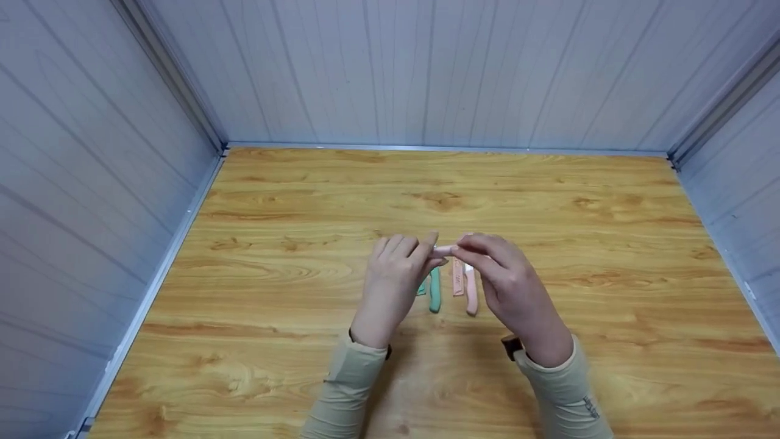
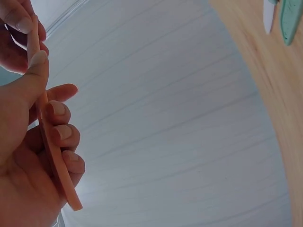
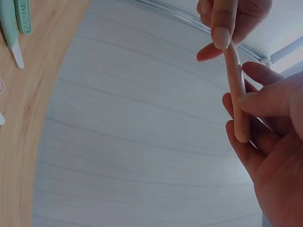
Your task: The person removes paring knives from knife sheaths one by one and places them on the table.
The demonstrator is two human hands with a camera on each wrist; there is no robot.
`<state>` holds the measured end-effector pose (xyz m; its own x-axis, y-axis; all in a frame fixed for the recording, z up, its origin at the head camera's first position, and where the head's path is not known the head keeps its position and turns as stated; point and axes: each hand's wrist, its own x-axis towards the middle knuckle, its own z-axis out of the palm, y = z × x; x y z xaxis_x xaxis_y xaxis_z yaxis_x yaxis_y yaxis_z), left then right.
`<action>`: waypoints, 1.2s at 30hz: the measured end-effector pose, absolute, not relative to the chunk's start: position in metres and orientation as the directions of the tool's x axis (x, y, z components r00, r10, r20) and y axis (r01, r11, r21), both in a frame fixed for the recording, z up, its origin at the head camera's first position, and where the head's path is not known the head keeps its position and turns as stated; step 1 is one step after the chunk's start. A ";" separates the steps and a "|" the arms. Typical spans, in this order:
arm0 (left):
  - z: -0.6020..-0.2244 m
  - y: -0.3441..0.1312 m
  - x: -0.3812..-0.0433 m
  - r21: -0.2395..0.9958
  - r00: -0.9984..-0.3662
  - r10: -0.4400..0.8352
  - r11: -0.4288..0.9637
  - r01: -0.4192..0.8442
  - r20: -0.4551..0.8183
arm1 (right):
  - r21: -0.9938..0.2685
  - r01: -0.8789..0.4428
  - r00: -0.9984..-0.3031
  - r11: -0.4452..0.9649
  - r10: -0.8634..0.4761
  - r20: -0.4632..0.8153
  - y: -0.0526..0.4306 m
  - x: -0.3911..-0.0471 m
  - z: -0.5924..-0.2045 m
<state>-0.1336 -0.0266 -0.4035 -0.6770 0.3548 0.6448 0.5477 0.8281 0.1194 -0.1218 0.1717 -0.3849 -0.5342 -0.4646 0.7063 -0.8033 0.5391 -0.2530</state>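
Note:
Between my hands is a peach paring knife (image 3: 242, 125), its blade not visible. My left hand (image 1: 393, 274) holds the flat peach sheath (image 2: 60, 172), with the fingers curled round it and the thumb pressing along it. With thumb and fingers, my right hand (image 1: 515, 277) grips the rounded handle end. The held pieces meet in one line above the table. Below the hands lie a green knife (image 1: 435, 294), a green sheath (image 1: 421, 288) partly hidden by the left hand, a pink sheath (image 1: 458, 280) and a pink knife (image 1: 471, 296) with a white blade.
The wood-grain table (image 1: 268, 292) is bounded by a pale panelled back wall (image 1: 396, 73) and side walls at left (image 1: 79, 171) and right (image 1: 749, 183). A metal edge strip (image 1: 378, 147) runs along the table's back.

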 end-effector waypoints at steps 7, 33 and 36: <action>-0.398 -0.024 -0.134 0.184 -0.676 0.326 0.803 0.567 0.661 | -0.221 -0.791 -0.516 0.571 -0.428 0.742 0.168 -0.122 -0.385; -0.388 -0.012 -0.128 0.240 -0.597 0.297 0.715 0.656 0.745 | -0.225 -0.753 -0.498 0.618 -0.313 0.809 0.156 -0.125 -0.393; -0.388 -0.012 -0.127 0.242 -0.595 0.292 0.716 0.655 0.749 | -0.222 -0.751 -0.498 0.622 -0.314 0.808 0.157 -0.125 -0.392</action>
